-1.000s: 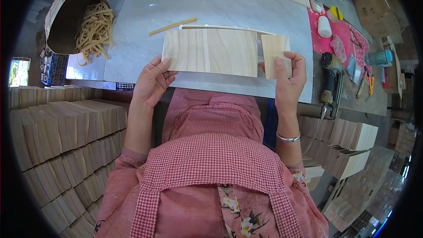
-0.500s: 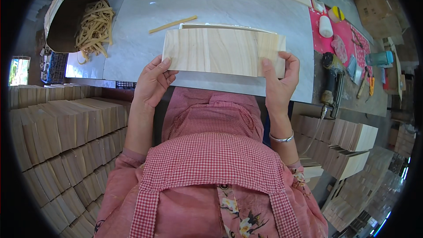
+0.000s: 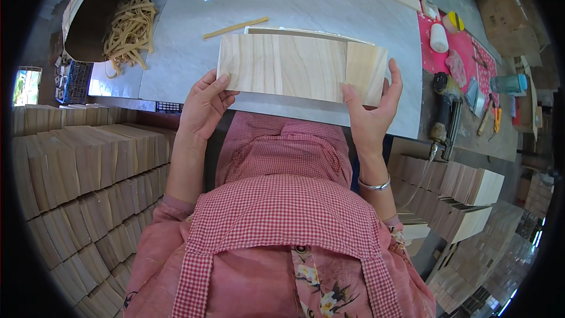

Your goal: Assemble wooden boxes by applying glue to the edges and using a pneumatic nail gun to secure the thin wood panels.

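Observation:
A long, pale wooden panel (image 3: 282,66) with flowing grain is held tilted over the near edge of the table, in front of my body. A seam near its right end sets off a yellower section (image 3: 365,70); whether that is a separate piece I cannot tell. My left hand (image 3: 206,103) pinches the lower left corner, thumb on the front face. My right hand (image 3: 374,106) grips the right end, its thumb on the lower edge by the seam and its index finger raised beside the end. Behind the top edge shows a thin-walled wooden frame (image 3: 312,34), mostly hidden.
A thin wooden strip (image 3: 235,27) lies beyond the panel on the grey table (image 3: 194,0). At left, a tipped container (image 3: 79,23) spills tan bands (image 3: 129,29). A nail gun (image 3: 442,121), white bottle (image 3: 438,38) and tools lie right. Stacked boards (image 3: 88,159) stand left.
My right thumb has slid slightly left to the seam, and my right index finger has lifted off the panel's end. The seam stands out more. My left hand keeps its corner grip.

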Demonstrator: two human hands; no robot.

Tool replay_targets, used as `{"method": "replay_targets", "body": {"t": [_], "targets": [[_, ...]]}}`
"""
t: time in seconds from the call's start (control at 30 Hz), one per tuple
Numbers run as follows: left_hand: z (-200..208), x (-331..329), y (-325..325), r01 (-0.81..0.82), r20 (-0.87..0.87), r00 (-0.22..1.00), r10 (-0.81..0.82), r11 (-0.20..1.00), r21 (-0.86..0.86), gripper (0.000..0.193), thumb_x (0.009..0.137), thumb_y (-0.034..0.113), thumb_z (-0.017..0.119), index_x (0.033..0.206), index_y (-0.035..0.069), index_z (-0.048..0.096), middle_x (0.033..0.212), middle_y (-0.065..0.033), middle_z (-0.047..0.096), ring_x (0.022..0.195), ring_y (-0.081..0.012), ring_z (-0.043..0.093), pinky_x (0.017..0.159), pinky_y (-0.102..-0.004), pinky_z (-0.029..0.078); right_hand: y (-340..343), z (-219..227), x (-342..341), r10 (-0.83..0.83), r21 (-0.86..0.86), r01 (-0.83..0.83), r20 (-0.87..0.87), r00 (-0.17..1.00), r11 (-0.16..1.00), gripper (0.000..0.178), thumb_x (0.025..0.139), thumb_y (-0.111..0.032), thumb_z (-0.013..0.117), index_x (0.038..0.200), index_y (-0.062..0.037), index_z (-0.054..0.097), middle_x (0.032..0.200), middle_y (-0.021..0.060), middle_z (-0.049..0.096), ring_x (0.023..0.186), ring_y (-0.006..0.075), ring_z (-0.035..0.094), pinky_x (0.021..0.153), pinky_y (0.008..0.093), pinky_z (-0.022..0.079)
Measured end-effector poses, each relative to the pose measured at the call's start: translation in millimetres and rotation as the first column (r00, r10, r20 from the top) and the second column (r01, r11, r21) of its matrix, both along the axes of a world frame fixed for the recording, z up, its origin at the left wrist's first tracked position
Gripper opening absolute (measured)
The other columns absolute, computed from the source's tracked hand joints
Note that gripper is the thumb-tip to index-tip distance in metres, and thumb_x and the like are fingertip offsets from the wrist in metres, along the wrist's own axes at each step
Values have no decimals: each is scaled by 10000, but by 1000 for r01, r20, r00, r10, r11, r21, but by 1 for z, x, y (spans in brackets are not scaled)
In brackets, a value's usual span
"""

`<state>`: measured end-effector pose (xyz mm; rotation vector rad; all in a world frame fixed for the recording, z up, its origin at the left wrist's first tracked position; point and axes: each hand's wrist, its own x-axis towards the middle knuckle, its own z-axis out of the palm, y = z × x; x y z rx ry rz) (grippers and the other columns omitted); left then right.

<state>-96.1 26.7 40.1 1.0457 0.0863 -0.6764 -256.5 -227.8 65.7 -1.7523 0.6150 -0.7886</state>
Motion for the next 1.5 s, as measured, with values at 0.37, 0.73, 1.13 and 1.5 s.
{"method": "replay_targets", "body": {"t": [0.37, 0.73, 1.13, 1.5], "targets": [[-7, -10, 5, -23, -42, 999, 23, 1000, -13, 267, 989, 56, 633, 1235, -46, 613, 929, -100, 716, 729, -127, 706, 682, -209, 577, -2, -1, -5, 49, 65, -43, -95, 994, 997, 756, 857, -33, 731, 1495, 40, 333, 1365, 246, 512, 1176, 320, 588, 978, 382, 517], [-4, -10, 9, -9, -73, 997, 3, 997, -73, 280, 989, 44, 619, 1252, -52, 601, 946, -111, 720, 758, -132, 710, 692, -215, 580, -61, -8, -23, 120, -316, -91, 73, 990, 944, 385, 937, -12, 603, 1319, 23, 576, 1248, 160, 587, 1092, 218, 569, 923, 285, 451], [-6, -12, 13, 18, -93, 995, -32, 989, -149, 287, 984, 35, 614, 1258, -52, 597, 980, -136, 725, 774, -150, 715, 690, -221, 580, -62, 6, -43, 130, -90, -119, 130, 983, 989, 359, 942, -5, 596, 1301, 6, 588, 1039, 75, 616, 866, 135, 544, 796, 251, 447], [0, -18, 3, 10, -88, 996, -17, 996, -88, 274, 987, 37, 616, 1249, -45, 599, 970, -133, 728, 766, -147, 720, 670, -218, 581, -31, 0, -24, 50, 194, -69, 100, 994, 978, 407, 973, -57, 621, 1364, 18, 539, 867, 42, 613, 668, 64, 515, 550, 184, 452]]}}
